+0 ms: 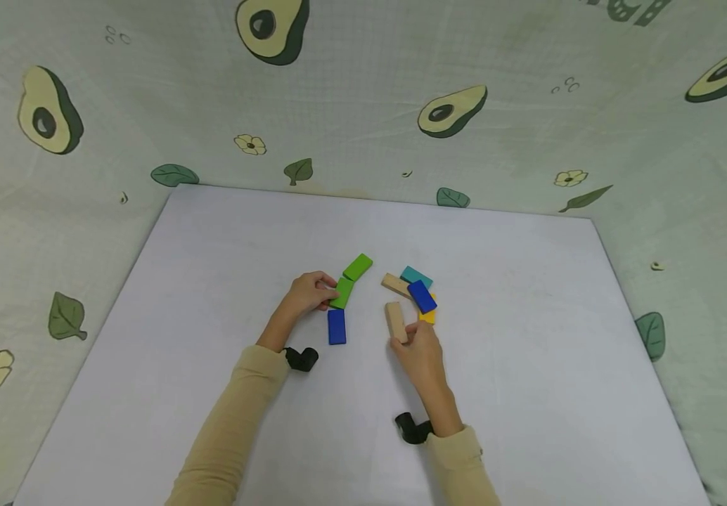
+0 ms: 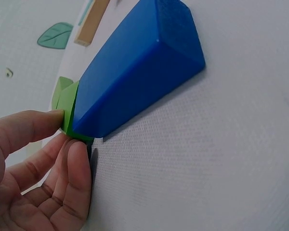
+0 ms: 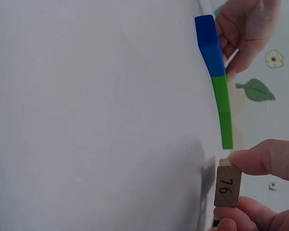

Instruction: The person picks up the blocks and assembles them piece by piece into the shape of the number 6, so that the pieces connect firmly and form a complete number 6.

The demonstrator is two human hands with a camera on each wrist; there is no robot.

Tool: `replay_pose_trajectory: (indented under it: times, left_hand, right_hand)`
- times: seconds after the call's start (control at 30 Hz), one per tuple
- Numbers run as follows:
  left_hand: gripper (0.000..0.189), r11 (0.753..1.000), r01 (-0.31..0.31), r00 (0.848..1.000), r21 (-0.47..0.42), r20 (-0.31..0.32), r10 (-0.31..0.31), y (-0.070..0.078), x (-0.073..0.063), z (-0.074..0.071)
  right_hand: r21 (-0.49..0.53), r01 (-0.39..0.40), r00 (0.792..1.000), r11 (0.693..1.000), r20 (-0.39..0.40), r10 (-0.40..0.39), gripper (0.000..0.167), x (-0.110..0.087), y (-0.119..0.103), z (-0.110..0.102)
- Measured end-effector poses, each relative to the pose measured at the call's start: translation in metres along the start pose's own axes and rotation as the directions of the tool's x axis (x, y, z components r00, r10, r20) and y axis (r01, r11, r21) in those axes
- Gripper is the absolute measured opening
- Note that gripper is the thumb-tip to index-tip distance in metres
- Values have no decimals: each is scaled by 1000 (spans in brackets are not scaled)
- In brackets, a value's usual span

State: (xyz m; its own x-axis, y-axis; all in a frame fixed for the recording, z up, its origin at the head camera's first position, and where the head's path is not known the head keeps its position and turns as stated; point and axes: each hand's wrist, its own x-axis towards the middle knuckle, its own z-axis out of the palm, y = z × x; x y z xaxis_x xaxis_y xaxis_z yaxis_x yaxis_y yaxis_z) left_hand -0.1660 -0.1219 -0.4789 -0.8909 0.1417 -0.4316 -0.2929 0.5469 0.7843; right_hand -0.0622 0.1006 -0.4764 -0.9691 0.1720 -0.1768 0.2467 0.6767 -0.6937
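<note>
With thumb and fingers, my left hand pinches the middle block of a curved row, a green block. Another green block lies at its far end, and a blue block at its near end; in the left wrist view this blue block looms large in front of the fingers. My right hand grips a plain wooden block by its near end. The right wrist view shows "76" on the end face of that wooden block, between thumb and fingers.
Just beyond the right hand is a small heap: a second wooden block, a teal block, a blue block on top and a yellow block partly hidden under it. Everything lies on a white tabletop before an avocado-print cloth.
</note>
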Motion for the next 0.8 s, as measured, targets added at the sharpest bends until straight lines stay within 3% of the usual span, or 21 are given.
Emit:
replay_pose_trajectory:
  times: [0.5,0.8]
  left_hand:
    - [29,1000,5,1000,-3,-6,-5,0,1,1]
    - [29,1000,-4,1000,-8,-8,4,-2,1,1]
  right_hand:
    - [29,99,988,995,117,-102,26,-20,-2,-4]
    - [60,132,957,989,253,-143,27,-29,-3,-3]
